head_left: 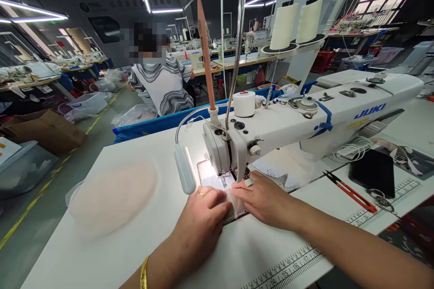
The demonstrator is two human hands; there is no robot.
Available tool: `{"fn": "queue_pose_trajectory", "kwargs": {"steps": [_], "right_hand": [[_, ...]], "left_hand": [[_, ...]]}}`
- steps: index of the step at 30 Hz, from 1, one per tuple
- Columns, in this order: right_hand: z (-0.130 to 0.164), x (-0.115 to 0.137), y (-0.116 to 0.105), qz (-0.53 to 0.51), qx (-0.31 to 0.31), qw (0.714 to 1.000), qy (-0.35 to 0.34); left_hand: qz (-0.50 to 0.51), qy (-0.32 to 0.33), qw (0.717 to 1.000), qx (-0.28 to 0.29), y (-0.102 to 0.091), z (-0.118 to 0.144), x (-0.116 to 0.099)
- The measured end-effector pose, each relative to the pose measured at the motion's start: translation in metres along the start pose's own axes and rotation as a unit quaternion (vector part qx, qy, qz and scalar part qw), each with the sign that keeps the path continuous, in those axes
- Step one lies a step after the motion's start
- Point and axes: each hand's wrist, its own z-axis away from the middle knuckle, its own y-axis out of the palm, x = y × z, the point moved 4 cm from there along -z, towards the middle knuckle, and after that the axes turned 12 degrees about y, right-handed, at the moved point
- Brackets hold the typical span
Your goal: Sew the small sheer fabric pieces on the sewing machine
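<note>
My left hand (200, 221) lies flat on a small pale piece of fabric (233, 203) on the white sewing table (135, 244), a ring on one finger and a gold bracelet at the wrist. My right hand (264, 198) presses the same piece from the right, fingers pointing toward the presser foot (224, 180) of the white JUKI sewing machine (305, 117). The fabric runs under the needle, lit by the machine's lamp (185, 169). Both hands touch the fabric just in front of the needle.
A stack of pale pink pieces (111, 196) lies at the left of the table. Red-handled thread snips (351, 192), a black phone (373, 171) and keys lie at the right. Thread cones (294, 22) stand behind the machine. A person in a striped top (162, 83) sits beyond.
</note>
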Motion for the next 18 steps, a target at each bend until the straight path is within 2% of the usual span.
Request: {"fn": "queue_pose_trajectory", "kwargs": {"steps": [6,12,18], "right_hand": [[0.004,0.007,-0.002,-0.033,0.018,0.996,-0.076],[0.003,0.005,-0.003,-0.016,0.012,0.999,-0.047],[0.002,0.006,0.000,-0.011,0.014,0.999,-0.047]], "left_hand": [[0.019,0.043,0.999,0.013,0.002,0.005,-0.019],[-0.004,0.021,1.000,0.022,0.004,0.005,-0.011],[-0.025,0.010,1.000,0.014,0.004,0.004,-0.004]]}}
